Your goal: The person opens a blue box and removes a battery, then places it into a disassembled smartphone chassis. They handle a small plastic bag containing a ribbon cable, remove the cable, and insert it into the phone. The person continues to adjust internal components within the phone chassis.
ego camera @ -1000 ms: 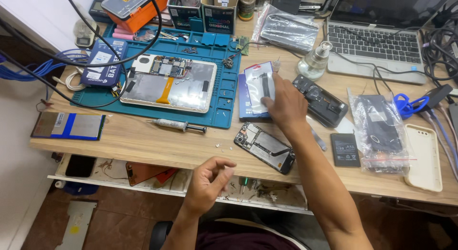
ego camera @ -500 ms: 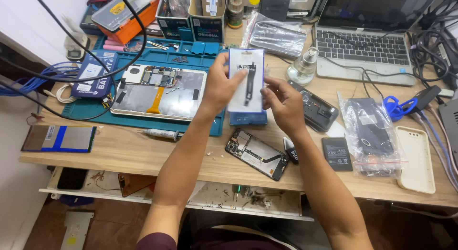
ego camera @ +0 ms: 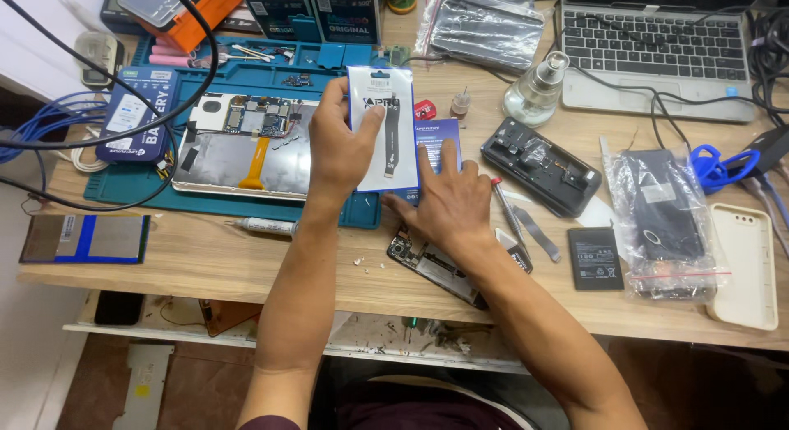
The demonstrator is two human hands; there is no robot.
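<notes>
My left hand holds up a white flat packet with a black flex cable inside, gripping its left edge with the thumb across the front. My right hand lies flat on a blue card packet on the bench, fingers spread, just below and behind the white packet. Under my right wrist lies an opened phone body with its board showing. An opened tablet with an orange ribbon rests on the teal work mat to the left of my left hand.
A black phone frame, glass bottle, laptop, bagged phone, small battery and beige case lie to the right. A tweezer, a glue tube, a battery pack and cables sit around the mat.
The white packet has separated from the blue one: my left hand now holds it alone, raised, while my right hand has dropped flat onto the blue packet on the bench.
</notes>
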